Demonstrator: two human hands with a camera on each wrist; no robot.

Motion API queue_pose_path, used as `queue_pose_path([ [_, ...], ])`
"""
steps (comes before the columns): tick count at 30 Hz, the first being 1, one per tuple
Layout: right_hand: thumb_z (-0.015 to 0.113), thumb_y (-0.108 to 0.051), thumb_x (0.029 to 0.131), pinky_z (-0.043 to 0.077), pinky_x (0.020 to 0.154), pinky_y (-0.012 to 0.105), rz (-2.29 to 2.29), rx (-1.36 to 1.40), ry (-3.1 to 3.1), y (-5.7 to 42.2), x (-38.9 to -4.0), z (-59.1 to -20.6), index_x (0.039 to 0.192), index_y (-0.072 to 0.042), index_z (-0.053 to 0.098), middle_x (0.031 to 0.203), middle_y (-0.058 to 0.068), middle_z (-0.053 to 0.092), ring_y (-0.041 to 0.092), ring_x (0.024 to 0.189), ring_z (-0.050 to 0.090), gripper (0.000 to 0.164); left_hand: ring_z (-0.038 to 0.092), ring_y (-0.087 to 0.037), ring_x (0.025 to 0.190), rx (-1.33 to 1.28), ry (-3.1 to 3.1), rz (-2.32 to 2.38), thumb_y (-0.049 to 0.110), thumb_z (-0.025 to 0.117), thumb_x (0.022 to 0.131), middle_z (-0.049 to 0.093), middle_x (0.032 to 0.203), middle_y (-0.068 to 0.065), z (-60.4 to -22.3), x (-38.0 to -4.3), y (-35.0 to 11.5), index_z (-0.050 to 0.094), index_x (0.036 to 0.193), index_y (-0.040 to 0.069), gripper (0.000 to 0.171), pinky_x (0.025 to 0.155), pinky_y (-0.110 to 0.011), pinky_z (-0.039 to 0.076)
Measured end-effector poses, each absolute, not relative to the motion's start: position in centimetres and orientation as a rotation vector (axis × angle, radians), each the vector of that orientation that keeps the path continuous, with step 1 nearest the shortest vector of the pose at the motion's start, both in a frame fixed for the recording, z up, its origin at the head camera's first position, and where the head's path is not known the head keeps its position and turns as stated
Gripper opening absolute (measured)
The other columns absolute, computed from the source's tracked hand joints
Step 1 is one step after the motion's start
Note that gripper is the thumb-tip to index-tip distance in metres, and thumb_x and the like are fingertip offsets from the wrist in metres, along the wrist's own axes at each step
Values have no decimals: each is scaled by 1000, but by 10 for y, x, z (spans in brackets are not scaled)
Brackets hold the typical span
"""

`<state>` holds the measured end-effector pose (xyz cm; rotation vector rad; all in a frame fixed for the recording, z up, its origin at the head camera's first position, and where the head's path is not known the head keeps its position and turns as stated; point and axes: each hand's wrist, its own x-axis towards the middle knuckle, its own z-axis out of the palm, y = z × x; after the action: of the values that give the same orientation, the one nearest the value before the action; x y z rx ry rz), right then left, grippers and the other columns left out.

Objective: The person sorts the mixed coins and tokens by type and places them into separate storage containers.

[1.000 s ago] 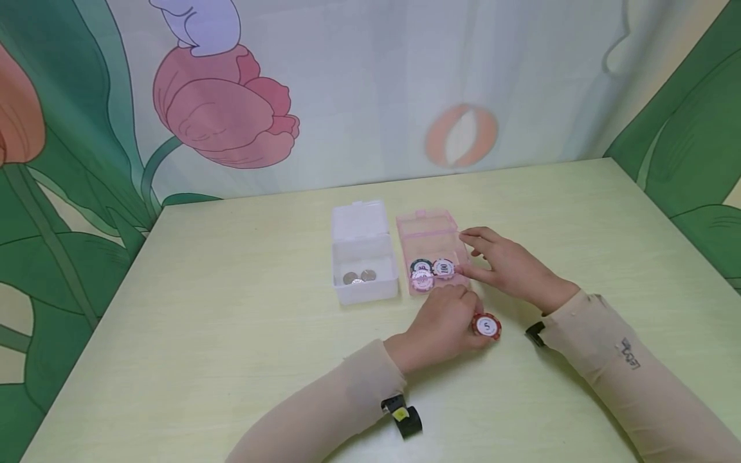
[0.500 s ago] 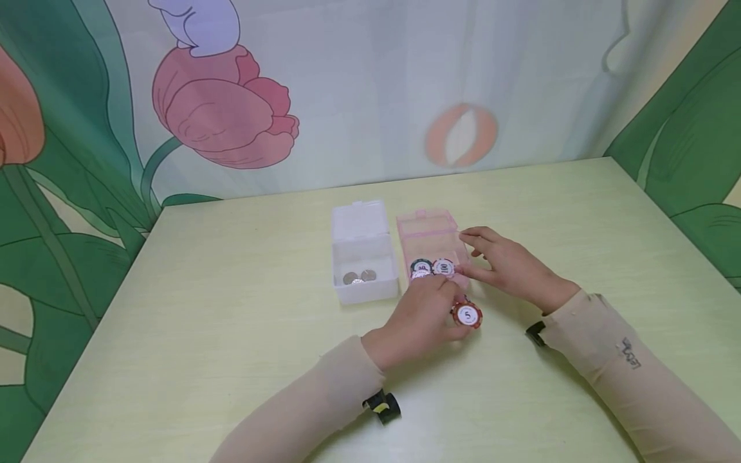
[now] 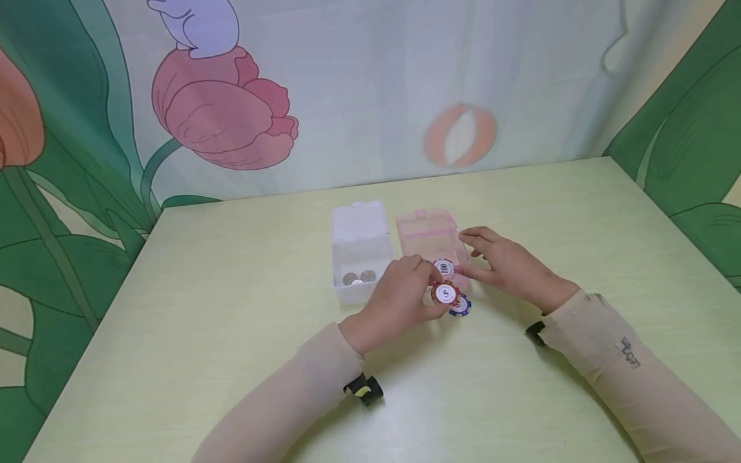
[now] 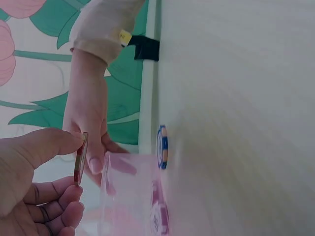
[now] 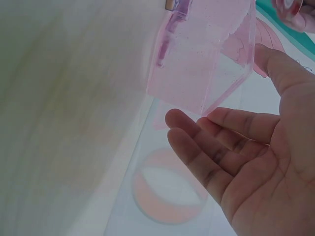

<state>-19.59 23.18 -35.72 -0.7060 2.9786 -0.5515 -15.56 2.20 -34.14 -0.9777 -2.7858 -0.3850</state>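
My left hand (image 3: 393,296) pinches a red poker chip (image 3: 446,294) marked 5 between thumb and fingers, held above the near side of an open pink box (image 3: 431,244). In the left wrist view that red chip (image 4: 81,160) is edge-on, well above the table. A blue poker chip (image 4: 162,147) lies flat on the table just outside the box. Inside the box are several chips, one a white-faced chip (image 3: 444,265) marked 100; my left hand partly hides the others. My right hand (image 3: 509,267) rests its relaxed fingertips at the box's right wall.
Left of the pink box stands an open clear-white box (image 3: 365,294) with several silver coins (image 3: 350,278) in it. Both boxes have hinged lids tipped back. The pale wooden table (image 3: 231,321) meets a printed curtain (image 3: 359,96) at the back.
My left hand has moved left and away from me with the red chip, up over the pink box's near edge. The blue chip has come into view. My right hand has stayed put.
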Motion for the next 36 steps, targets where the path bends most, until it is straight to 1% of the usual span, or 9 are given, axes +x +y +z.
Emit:
queue_pose_path([
  [6,55,-49,84,49,85,42,-534,-677,2984,231,-196,-357,135,-2,36,140,13,35,26,104,59,72,52,-12,76,-896,-2790,-431,38,72,72,58,83,1,-339,-169,16,62,91,11,35,71,-26,43],
  [14,55,-48,84,50,84,42,-553,-684,2977,232,-197,-359,135,-3,37,139,11,37,24,104,58,70,50,-14,77,-795,-2873,-438,36,72,73,57,84,0,-339,-186,12,60,94,9,37,73,-27,42],
  [22,55,-46,85,50,83,42,-542,-692,2977,232,-197,-357,135,-3,36,138,12,37,24,104,58,69,46,-13,75,-764,-2900,-382,38,71,74,53,80,1,-341,-199,12,59,93,8,38,70,-26,39],
  [26,55,-45,85,50,83,42,-552,-694,2975,232,-197,-357,135,-2,37,138,12,37,24,104,58,69,47,-14,78,-768,-2914,-306,40,68,76,53,82,1,-341,-203,17,58,95,10,37,71,-27,39],
  [33,53,-49,85,50,81,40,-559,-692,2972,233,-197,-358,136,-4,36,138,10,37,23,104,58,70,49,-16,89,-780,-2919,-233,43,65,78,55,94,0,-342,-206,23,58,106,10,44,79,-28,40],
  [36,52,-50,85,51,81,39,-556,-691,2977,234,-197,-359,136,-4,36,138,9,37,23,104,58,71,49,-16,89,-789,-2904,-253,43,65,78,55,93,0,-342,-204,24,58,107,10,44,80,-29,40],
])
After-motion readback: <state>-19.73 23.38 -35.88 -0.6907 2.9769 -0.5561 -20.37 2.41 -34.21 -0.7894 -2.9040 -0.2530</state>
